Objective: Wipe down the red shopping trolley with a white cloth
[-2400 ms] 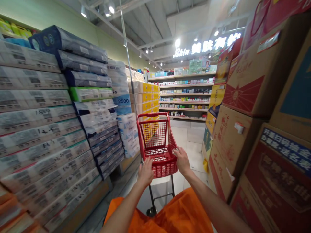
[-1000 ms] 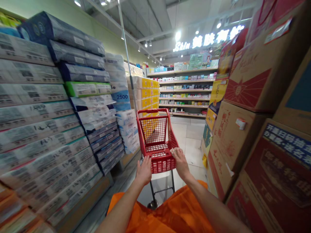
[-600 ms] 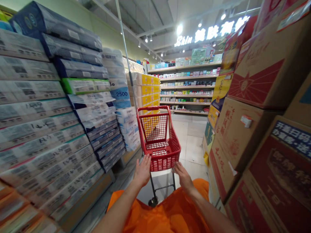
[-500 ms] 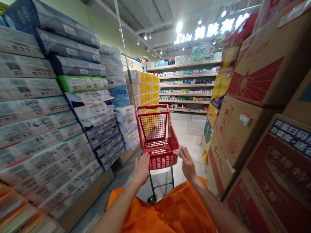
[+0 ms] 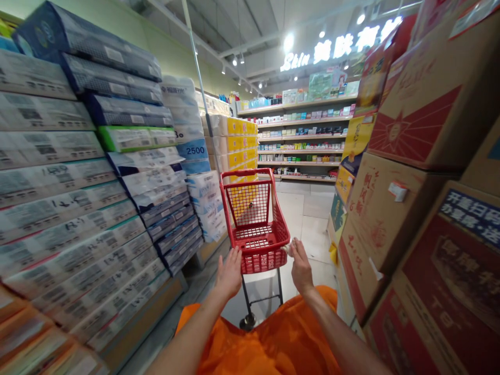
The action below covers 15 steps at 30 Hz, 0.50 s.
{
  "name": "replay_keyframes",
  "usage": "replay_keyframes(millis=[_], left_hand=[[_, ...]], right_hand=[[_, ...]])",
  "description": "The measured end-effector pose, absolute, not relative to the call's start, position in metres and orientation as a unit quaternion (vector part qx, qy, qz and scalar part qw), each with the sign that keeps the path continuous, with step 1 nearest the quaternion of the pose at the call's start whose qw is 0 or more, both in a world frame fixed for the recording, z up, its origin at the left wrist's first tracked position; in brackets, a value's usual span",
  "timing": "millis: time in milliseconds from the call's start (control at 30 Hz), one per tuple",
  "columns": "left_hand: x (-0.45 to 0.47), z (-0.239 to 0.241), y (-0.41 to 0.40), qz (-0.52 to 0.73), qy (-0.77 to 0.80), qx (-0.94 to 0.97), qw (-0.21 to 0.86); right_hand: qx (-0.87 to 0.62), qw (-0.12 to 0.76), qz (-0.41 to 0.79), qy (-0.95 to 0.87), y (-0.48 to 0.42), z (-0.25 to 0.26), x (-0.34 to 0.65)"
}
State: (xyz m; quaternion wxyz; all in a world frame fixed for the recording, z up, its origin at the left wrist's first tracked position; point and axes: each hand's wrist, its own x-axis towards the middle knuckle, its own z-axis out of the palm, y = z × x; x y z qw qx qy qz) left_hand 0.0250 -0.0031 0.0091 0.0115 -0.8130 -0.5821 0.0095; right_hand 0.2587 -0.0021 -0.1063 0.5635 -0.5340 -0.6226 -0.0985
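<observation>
A red plastic shopping cart [image 5: 255, 240] with a grid basket on dark metal legs stands right in front of me. My left hand [image 5: 229, 273] is open, its fingers stretched forward and the fingertips at the near left corner of the basket's rim. At the near right corner is my right hand [image 5: 301, 266], open, with its fingers extended close together. A small pale patch shows between its fingertips and the rim; I cannot make out what it is. Whether the right fingers touch the cart is unclear.
Tall stacks of wrapped paper packs [image 5: 78, 208] line the left side. Cardboard cartons [image 5: 390, 208] are piled on the right. A tiled aisle [image 5: 314, 208] runs between them toward shelves of small boxes [image 5: 300, 133]. A thin pole [image 5: 201, 78] rises behind the cart.
The view has shifted slightly, so the stacks and cart sit a little further right. Both hands keep nearly the same places at the basket's near corners.
</observation>
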Motion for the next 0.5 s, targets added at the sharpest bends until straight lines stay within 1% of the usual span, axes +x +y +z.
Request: replay_keyframes(millis=[100, 167, 233, 300, 367, 433, 500], left_hand=[[0.027, 0.007, -0.006, -0.044, -0.583, -0.811, -0.015], [0.034, 0.003, -0.01, -0.123, -0.559, -0.818, -0.064], [0.045, -0.002, -0.015, -0.229, -0.517, -0.806, -0.175], [0.06, -0.009, -0.021, -0.325, -0.485, -0.726, -0.364], [0.072, -0.015, -0.027, -0.37, -0.464, -0.607, -0.528], [0.078, -0.02, -0.032, -0.373, -0.457, -0.533, -0.607], [0.075, -0.022, -0.034, -0.362, -0.461, -0.514, -0.626]], right_hand=[[-0.513, 0.557, -0.09, -0.647, -0.001, -0.1, 0.25], [-0.478, 0.554, -0.066, -0.679, -0.007, -0.104, 0.237], [-0.438, 0.551, -0.026, -0.71, -0.018, -0.104, 0.222], [-0.414, 0.551, 0.022, -0.724, -0.03, -0.098, 0.206], [-0.416, 0.556, 0.055, -0.717, -0.041, -0.09, 0.192], [-0.431, 0.555, 0.066, -0.708, -0.05, -0.084, 0.18], [-0.436, 0.538, 0.054, -0.72, -0.052, -0.081, 0.172]])
